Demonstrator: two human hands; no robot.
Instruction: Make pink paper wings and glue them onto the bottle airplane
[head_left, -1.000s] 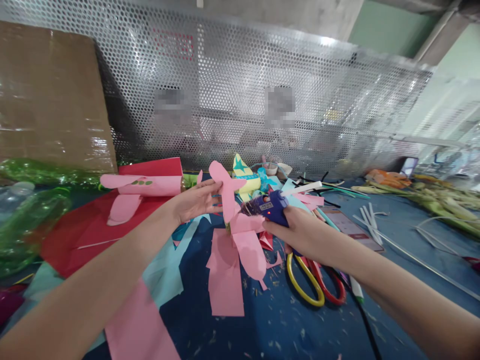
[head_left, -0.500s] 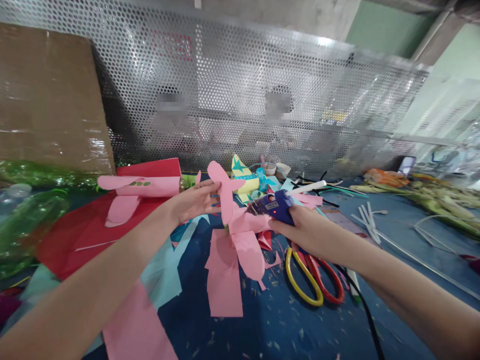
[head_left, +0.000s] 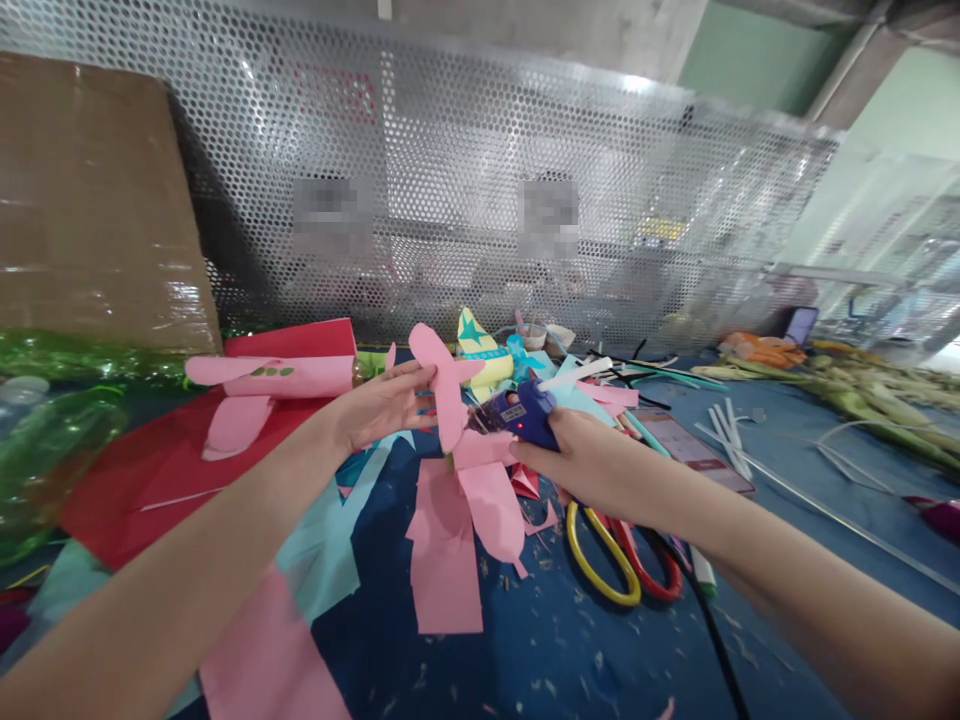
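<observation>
My left hand pinches the pink paper tail end of a pink paper airplane between thumb and fingers. In my right hand is a blue glue gun with a small red light and a white glue stick poking out of its back. The gun's nozzle points left at the plane's body, close to the upright pink piece; whether it touches is unclear. Below the plane lies a pink paper strip. Yellow-and-red-handled scissors rest under my right wrist.
Another pink plane lies on red paper at left. A yellow plane sits behind. Light blue paper, plastic bottles, white sticks and a black cord lie around. Behind stands a perforated metal panel.
The glue gun in my right hand has moved left, closer to the upright pink piece. My left hand keeps its hold on the plane. The whole view has shifted slightly.
</observation>
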